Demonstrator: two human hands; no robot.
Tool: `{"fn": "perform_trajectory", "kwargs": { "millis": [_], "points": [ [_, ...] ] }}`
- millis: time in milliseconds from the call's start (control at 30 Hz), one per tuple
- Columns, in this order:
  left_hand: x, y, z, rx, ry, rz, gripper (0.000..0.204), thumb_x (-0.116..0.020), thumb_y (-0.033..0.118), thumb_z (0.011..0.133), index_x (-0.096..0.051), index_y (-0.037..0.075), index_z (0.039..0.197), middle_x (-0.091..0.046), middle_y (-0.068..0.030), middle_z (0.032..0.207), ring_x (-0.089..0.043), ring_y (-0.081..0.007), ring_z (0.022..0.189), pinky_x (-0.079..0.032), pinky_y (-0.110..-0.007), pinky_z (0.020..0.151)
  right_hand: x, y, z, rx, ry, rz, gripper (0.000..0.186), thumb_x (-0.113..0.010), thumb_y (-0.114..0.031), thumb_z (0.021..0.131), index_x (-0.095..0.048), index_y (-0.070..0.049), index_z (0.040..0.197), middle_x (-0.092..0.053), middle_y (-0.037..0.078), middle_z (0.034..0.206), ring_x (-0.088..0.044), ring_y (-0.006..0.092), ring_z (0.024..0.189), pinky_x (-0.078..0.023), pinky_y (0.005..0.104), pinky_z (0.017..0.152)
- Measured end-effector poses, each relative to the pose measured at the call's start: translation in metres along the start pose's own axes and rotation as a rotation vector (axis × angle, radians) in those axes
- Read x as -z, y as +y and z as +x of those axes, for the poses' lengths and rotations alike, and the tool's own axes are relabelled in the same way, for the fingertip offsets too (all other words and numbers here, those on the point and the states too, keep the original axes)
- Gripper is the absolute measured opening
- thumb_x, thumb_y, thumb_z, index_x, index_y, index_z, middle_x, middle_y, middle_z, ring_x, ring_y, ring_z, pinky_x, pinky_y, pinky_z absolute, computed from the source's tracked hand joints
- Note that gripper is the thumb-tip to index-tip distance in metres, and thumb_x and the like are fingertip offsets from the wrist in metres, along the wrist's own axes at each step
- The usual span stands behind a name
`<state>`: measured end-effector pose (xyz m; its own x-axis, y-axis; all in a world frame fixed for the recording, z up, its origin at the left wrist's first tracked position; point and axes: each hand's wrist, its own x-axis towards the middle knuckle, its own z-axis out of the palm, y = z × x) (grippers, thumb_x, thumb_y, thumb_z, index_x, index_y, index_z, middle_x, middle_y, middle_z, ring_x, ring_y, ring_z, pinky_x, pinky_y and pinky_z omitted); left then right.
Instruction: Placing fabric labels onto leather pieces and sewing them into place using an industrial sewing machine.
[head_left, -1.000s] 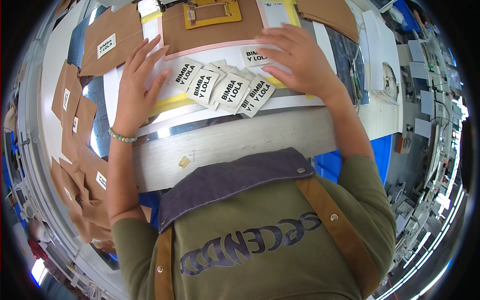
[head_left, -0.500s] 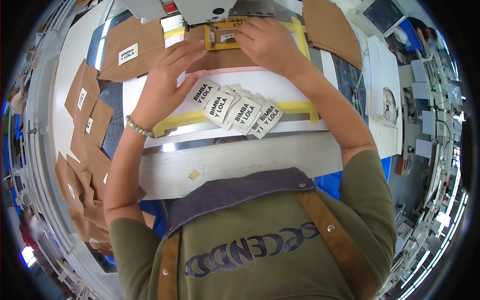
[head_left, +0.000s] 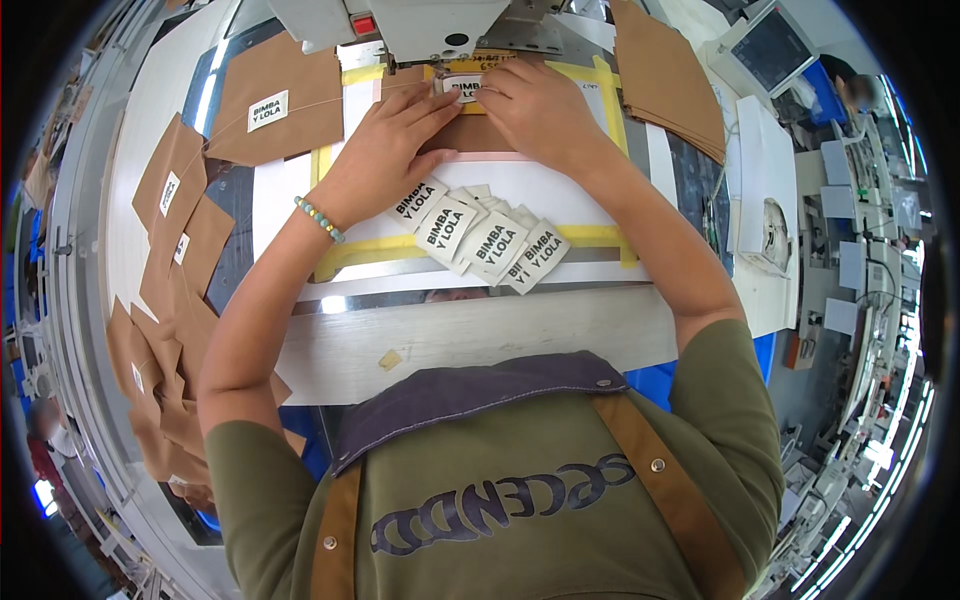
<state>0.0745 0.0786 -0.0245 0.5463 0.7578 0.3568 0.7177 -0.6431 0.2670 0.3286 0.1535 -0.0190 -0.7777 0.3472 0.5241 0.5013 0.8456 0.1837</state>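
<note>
Under the white sewing machine head [head_left: 420,38], a white label [head_left: 462,88] lies in the opening of a yellow template frame [head_left: 482,107] on a brown fabric piece [head_left: 465,134]. My left hand [head_left: 392,150] is spread, its fingers stretched out and fingertips at the label's left side, thumb apart. At the label's right side, my right hand [head_left: 540,115] has bent fingers with the tips pinched at its edge. Fingers cover part of the template. Just nearer to me, a loose pile of white labels [head_left: 497,240] rests on a white sheet edged with yellow tape [head_left: 590,237].
Brown labelled pieces [head_left: 275,110] lie at the left, with more overlapping ones [head_left: 165,350] trailing down the table's left side. A stack of brown pieces [head_left: 668,75] sits at the far right. Beyond it stand a screen [head_left: 765,48] and a white box [head_left: 765,185].
My left hand has moved right and forward to the template. The label now lies flatter and shows more in the opening. My right hand has shifted slightly right; the view has moved a little.
</note>
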Motion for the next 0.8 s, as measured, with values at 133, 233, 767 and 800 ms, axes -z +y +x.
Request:
{"fn": "perform_trajectory", "kwargs": {
  "millis": [133,233,767,800],
  "points": [
    [0.001,0.001,-0.003,0.065,-0.019,0.045,0.058,-0.074,0.027,0.102,-0.059,0.007,0.155,-0.057,-0.008,0.163,-0.046,-0.0374,0.153,-0.04,-0.048,0.125,0.015,-0.002,-0.008,-0.058,-0.03,0.092,0.027,-0.072,-0.026,0.098,-0.079,-0.006,0.116,-0.075,0.007,0.126,-0.065,0.0251,0.126,-0.052,0.042,0.107],
    [0.001,0.002,-0.001,0.046,0.009,0.083,0.059,-0.073,0.028,0.103,-0.058,0.007,0.156,-0.053,-0.0071,0.166,-0.042,-0.0369,0.156,-0.039,-0.049,0.126,0.024,-0.002,-0.023,-0.128,-0.176,0.206,0.042,-0.069,-0.033,0.105,-0.074,-0.002,0.133,-0.067,0.012,0.148,-0.057,0.0314,0.142,-0.047,0.045,0.117],
    [-0.006,-0.015,0.008,0.045,-0.023,-0.01,0.052,-0.07,0.024,0.104,-0.062,0.007,0.152,-0.052,-0.0068,0.167,-0.038,-0.0367,0.158,-0.034,-0.049,0.129,0.007,0.01,-0.015,-0.061,-0.026,0.128,0.032,-0.069,-0.035,0.104,-0.078,-0.006,0.113,-0.074,0.007,0.134,-0.062,0.0257,0.133,-0.048,0.0449,0.114],
    [-0.006,-0.017,0.008,0.052,-0.023,-0.019,0.051,-0.07,0.024,0.104,-0.063,0.006,0.151,-0.053,-0.0067,0.166,-0.038,-0.037,0.157,-0.034,-0.049,0.13,0.005,0.008,-0.013,-0.081,-0.059,0.166,0.03,-0.07,-0.032,0.102,-0.078,-0.005,0.113,-0.074,0.007,0.133,-0.063,0.0256,0.132,-0.049,0.0449,0.113]
  ]
}}
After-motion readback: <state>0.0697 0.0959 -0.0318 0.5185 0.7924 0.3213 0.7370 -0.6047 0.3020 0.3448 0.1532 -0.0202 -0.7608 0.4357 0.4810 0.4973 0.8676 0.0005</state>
